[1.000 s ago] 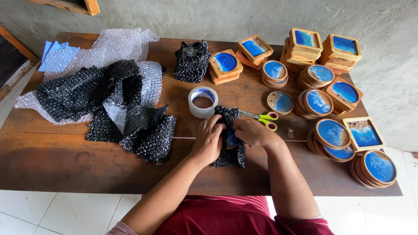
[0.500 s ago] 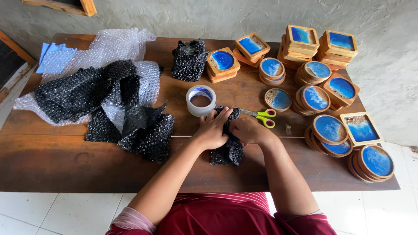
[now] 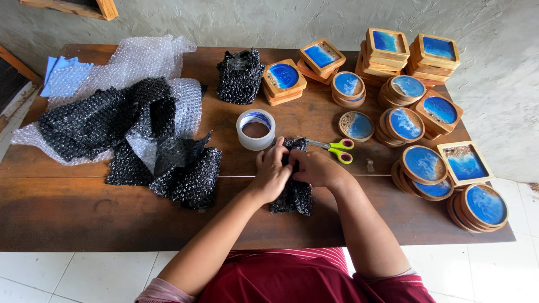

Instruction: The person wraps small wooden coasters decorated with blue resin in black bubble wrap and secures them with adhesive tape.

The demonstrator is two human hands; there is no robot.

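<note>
Near the surface's front edge, both hands, left hand and right hand, pinched the black bubble-wrap bundle in their grip; loosening might have let it unfold.

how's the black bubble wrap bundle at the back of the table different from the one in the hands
The back bundle stands alone and untouched near the wall; the held bundle lies at the table's near side, gripped by the left hand and right hand. The back bundle shows whole and looks closed up; the held one is partly hidden by the hands. Both are black bubble wrap on the wooden table.
</note>
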